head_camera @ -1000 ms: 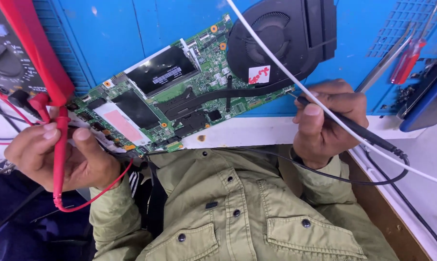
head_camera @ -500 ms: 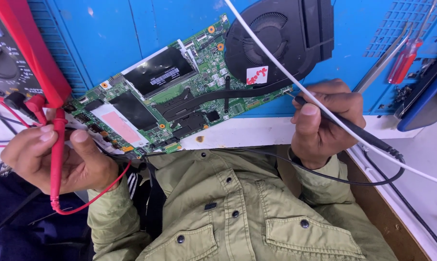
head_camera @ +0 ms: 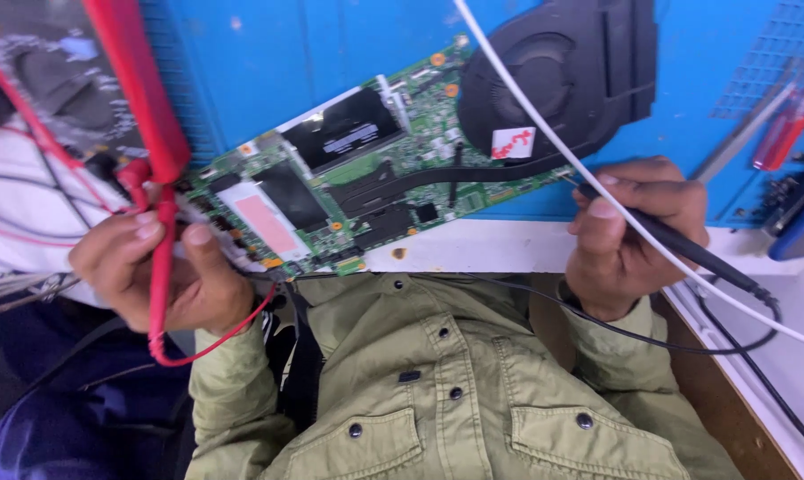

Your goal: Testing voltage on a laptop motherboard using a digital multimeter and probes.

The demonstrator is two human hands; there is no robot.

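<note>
Two probes in use: left hand (head_camera: 166, 280) closed round red probe (head_camera: 162, 267); right hand (head_camera: 628, 236) pinching black probe (head_camera: 677, 244); green circuit board (head_camera: 366, 191) between hands, likely light, stiff, fragile; hold by edges.

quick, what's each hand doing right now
Left hand: closed on the red probe.
Right hand: closed on the black probe.

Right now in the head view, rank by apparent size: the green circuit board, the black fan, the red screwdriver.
1. green circuit board
2. black fan, clearly smaller than the board
3. red screwdriver, smallest, at the right edge and partly hidden
</note>
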